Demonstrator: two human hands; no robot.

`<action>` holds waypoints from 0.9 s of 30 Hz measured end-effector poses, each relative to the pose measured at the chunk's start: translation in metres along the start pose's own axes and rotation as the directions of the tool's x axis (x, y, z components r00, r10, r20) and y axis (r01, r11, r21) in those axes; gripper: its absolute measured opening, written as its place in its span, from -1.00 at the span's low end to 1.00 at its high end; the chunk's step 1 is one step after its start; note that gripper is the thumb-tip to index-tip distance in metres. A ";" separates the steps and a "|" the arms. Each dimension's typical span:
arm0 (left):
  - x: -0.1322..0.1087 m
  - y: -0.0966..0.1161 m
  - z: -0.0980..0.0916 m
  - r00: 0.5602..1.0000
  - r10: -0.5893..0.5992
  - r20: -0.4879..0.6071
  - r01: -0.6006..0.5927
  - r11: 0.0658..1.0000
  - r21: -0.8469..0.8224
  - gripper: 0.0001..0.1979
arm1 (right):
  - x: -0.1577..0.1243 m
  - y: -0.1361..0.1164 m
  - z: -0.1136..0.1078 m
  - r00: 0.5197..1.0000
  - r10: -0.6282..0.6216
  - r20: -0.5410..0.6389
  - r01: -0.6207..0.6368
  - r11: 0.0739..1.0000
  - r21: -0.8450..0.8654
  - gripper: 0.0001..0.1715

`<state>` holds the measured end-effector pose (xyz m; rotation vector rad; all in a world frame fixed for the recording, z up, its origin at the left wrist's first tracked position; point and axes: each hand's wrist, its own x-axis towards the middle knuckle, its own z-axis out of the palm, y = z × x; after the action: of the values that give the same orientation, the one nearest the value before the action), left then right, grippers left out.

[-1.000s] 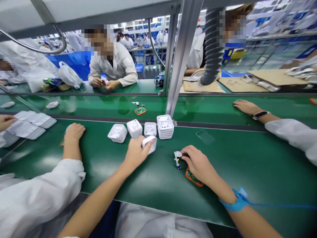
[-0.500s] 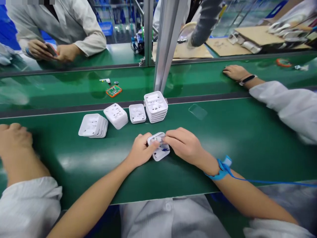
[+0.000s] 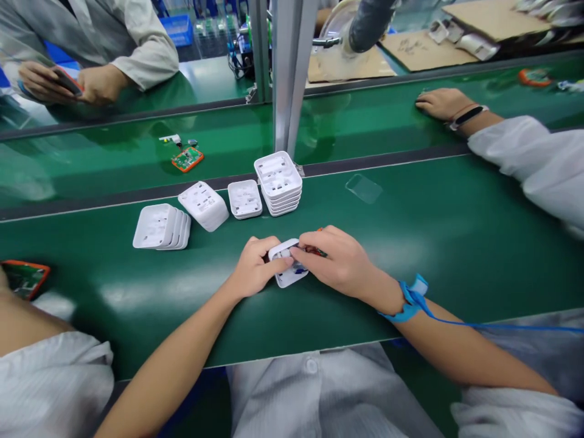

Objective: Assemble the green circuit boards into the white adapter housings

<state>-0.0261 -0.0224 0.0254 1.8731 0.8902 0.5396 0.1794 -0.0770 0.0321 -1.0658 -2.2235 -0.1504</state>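
Observation:
My left hand [image 3: 255,271] grips a white plastic housing [image 3: 291,278] by its left side, thumb over the rim. The open inside of this shallow, rounded-square shell faces me, and a small dark blue part shows in it. At its upper right, my right hand [image 3: 337,258] is closed, thumb and fingertips by the shell's edge. An orange-edged circuit board [image 3: 314,250] shows partly behind the right fingers, which hide most of it. A blue wrist strap [image 3: 408,303] with a cord circles my right wrist.
Beyond my hands stand stacks of white housings [image 3: 154,226] [image 3: 203,205] [image 3: 245,199] [image 3: 279,182]. A clear plate [image 3: 364,188] lies right of them. On the green strip behind is an orange-edged board [image 3: 187,159]. Co-workers' arms [image 3: 515,143] [image 3: 31,328] reach in at both sides.
The view has shifted slightly. Orange edging now shows behind my right fingers. The co-worker's hand at left has moved down, and an orange-edged board shows beside it.

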 end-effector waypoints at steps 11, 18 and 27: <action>0.000 0.007 0.002 0.999 -0.041 -0.014 0.042 0.993 0.108 -0.63 | 0.000 0.001 -0.003 0.991 0.090 0.101 -0.097 0.993 0.069 -0.84; -0.002 0.006 -0.004 0.999 -0.046 -0.009 0.047 0.994 0.097 -0.58 | -0.013 -0.006 0.007 0.965 0.260 0.027 -0.261 0.964 0.052 -0.84; 0.000 0.002 -0.007 0.997 -0.074 0.022 0.072 0.994 0.082 -0.53 | -0.017 -0.014 0.025 0.975 0.189 -0.115 -0.190 0.982 0.000 -0.84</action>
<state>-0.0297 -0.0187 0.0303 1.9085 0.9724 0.4399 0.1646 -0.0884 0.0048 -1.2372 -2.0093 -0.1369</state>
